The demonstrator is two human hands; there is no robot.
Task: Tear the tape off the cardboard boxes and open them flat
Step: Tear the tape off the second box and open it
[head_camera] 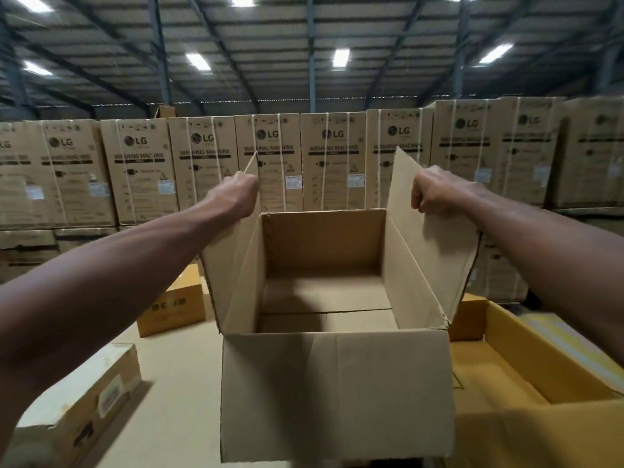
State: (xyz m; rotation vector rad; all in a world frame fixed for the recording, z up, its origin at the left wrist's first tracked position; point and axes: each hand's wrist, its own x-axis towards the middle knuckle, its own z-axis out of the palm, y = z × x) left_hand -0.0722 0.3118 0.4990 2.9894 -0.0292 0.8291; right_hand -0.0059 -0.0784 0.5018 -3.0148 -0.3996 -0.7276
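Observation:
A brown cardboard box (337, 393) stands in front of me with its top open and nothing inside. Its bottom flaps meet along a seam on the inside floor. My left hand (236, 194) grips the top edge of the raised left flap (233, 265). My right hand (439, 190) grips the raised right flap (422, 238) near its top. Both flaps stand up and lean outward. The near flap hangs down toward me. I see no tape on the box from here.
A yellow open box (526, 359) lies at the right. Two small closed cartons sit at the left, one near (84, 400), one farther (175, 302). All rest on a flat cardboard surface (175, 400). A wall of stacked washing-machine boxes (202, 163) fills the background.

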